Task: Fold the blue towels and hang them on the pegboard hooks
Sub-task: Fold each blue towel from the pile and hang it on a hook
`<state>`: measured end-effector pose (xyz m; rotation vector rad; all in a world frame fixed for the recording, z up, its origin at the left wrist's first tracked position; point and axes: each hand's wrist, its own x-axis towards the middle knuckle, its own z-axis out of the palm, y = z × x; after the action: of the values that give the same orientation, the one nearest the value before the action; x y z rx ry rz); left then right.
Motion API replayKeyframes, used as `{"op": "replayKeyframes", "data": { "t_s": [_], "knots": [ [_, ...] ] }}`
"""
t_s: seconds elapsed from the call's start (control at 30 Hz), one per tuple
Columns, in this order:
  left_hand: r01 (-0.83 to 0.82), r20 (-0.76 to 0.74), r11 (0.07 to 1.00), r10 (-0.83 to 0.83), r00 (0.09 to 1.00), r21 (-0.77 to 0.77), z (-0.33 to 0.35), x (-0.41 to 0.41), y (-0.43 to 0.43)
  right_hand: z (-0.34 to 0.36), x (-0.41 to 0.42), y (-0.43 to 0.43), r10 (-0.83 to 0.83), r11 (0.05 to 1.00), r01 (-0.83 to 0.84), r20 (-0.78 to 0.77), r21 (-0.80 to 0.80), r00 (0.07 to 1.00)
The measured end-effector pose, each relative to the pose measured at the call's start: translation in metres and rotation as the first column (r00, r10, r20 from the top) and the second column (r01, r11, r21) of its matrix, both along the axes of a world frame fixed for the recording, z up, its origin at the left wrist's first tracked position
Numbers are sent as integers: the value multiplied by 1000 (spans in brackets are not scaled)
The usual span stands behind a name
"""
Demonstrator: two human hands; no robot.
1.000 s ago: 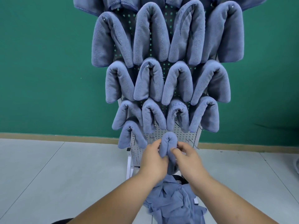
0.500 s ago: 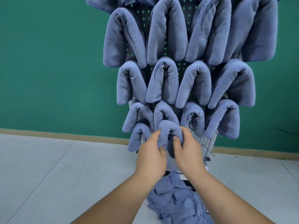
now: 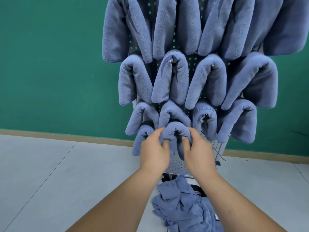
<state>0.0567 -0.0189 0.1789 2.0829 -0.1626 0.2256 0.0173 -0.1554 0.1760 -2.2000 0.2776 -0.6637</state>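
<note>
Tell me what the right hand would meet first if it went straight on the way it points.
The right hand grips the folded towel; straight on, probably the pegboard just behind it, though depth is unclear.

light: bright, even, diffuse
exposure: green wall evenly lit
shadows: soft, dark only inside the folds of the hung towels and between them
focus: left hand, right hand and held towel slightly soft; towel pile higher up crisp
distortion: wide-angle, top row stretched, baseboard line tilts
</note>
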Motion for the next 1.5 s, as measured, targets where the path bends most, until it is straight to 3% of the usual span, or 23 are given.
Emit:
{"op": "replayKeyframes", "data": {
  "t_s": [0.17, 0.27, 0.33, 0.4, 0.5, 0.63, 0.7, 0.87, 1.03, 1.23, 1.37, 1.5],
  "knots": [
    [-230, 145, 973, 231, 962, -23, 13, 10, 4, 6, 12, -2, -12, 1000, 13, 130, -13, 991],
    [-180, 167, 969, 151, 974, 172, 11, 13, 5, 2, 14, -4, -27, 991, 44, 129, -129, 991],
    [-128, 131, 933, 89, 987, 335, 6, 11, 3, -6, 16, -5, -43, 975, 56, 67, -215, 997],
    [-56, 62, 918, 34, 997, 392, -3, 8, -2, -14, 18, -5, -50, 969, 43, -22, -243, 999],
    [16, 16, 962, -21, 1000, 272, -14, 7, -11, -20, 21, -2, -13, 981, -1, -73, -191, 997],
    [-92, 40, 994, 90, 995, 61, -13, 20, -15, -13, 30, 0, -21, 992, 25, 30, -123, 999],
    [-117, 40, 992, 115, 993, 38, -14, 26, -18, -17, 39, -1, -61, 983, 65, 31, -172, 998],
    [-10, -4, 978, 11, 1000, 210, -39, 29, -20, -49, 45, -8, -46, 952, 9, -117, -305, 992],
    [32, -48, 930, -16, 999, 367, -58, 27, -6, -66, 29, -11, 24, 946, -58, -109, -320, 994],
    [152, -202, 838, -51, 978, 524, -81, 10, 8, -93, -4, -28, -22, 913, -133, -372, -386, 928],
    [237, -327, 812, -61, 943, 534, -116, -15, 14, -107, -26, -38, -16, 848, -296, -580, -440, 815],
    [381, -460, 783, -139, 877, 492, -158, -53, 14, -125, -57, -53, 26, 816, -438, -733, -377, 680]
  ]
}}
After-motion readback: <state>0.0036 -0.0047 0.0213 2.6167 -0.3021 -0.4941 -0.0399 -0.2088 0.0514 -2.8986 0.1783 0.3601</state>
